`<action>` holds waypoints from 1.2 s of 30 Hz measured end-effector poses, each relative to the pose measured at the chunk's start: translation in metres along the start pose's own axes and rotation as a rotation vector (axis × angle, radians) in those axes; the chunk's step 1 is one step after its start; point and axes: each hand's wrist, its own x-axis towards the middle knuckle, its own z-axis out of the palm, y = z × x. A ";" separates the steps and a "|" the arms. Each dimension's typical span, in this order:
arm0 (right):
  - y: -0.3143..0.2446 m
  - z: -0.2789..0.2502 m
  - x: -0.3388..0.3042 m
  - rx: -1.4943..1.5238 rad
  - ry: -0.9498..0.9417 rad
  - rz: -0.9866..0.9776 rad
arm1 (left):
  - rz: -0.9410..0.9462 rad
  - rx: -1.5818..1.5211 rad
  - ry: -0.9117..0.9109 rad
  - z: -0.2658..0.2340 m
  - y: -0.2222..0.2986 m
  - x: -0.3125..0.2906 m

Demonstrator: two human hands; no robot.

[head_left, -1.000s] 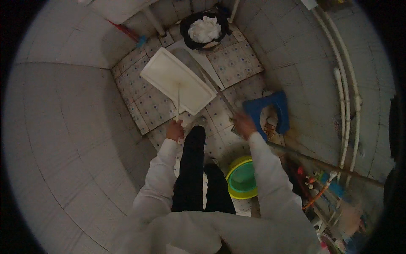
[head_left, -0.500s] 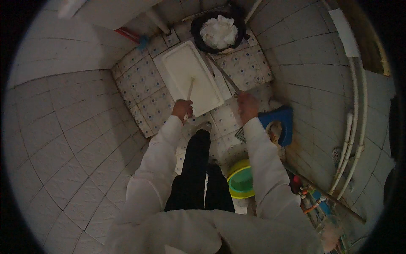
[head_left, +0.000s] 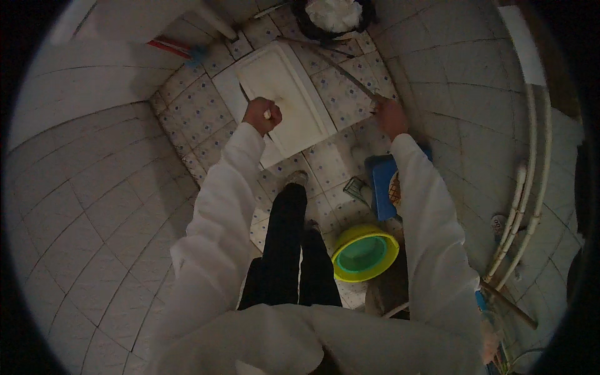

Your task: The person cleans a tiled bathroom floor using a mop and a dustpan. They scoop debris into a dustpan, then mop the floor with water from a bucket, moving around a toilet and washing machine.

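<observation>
My left hand (head_left: 262,116) is closed round a stick, and its pale end (head_left: 267,115) pokes out of the fist. Most of that stick is hidden; a thin dark length shows just beyond the fist. Under and beyond this hand lies a white rectangular panel (head_left: 275,69) with a raised rim, set on the tiled floor. My right hand (head_left: 392,117) grips a long thin stick (head_left: 347,74), which slants away to the far left, over the panel's far right corner.
A bin with a black bag (head_left: 306,25) full of white paper stands at the far end. Near my right forearm are a blue plastic item (head_left: 382,187) and a yellow basin (head_left: 389,253) with a green one inside. Pale pipes (head_left: 532,169) run along the right wall.
My left hand has moved forward over the panel, its stick turned from pointing at the panel's middle. My right hand has shifted forward and right, its stick tip swinging left, away from the bin.
</observation>
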 end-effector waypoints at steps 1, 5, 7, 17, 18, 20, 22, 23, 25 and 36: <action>0.011 0.009 0.002 -0.010 0.020 -0.036 | -0.312 -0.476 0.096 0.002 -0.001 0.007; 0.055 0.047 -0.008 -0.145 0.011 -0.069 | -0.163 -0.300 -0.145 -0.016 -0.004 0.036; 0.085 0.062 -0.027 -0.213 0.004 -0.059 | 0.013 -0.235 -0.456 -0.029 0.000 0.050; 0.118 0.047 -0.206 -0.105 -0.203 0.004 | 0.008 0.253 0.111 -0.014 -0.028 -0.050; 0.108 0.038 -0.226 -0.049 -0.202 0.078 | 0.277 0.874 0.066 -0.025 -0.052 -0.083; 0.098 0.009 -0.241 -0.175 -0.437 0.169 | 0.337 1.248 0.196 -0.042 -0.115 -0.157; 0.089 -0.015 -0.266 -0.277 -0.320 -0.092 | 0.037 1.151 0.395 -0.057 -0.182 -0.238; 0.084 -0.025 -0.278 -0.195 -0.308 -0.080 | -0.212 0.916 0.528 -0.059 -0.216 -0.284; 0.066 -0.031 -0.302 -0.077 -0.306 0.040 | -0.121 1.050 0.340 -0.071 -0.262 -0.373; -0.231 0.061 -0.179 0.048 -0.218 -0.571 | -0.810 2.013 1.752 -0.160 -0.109 -0.711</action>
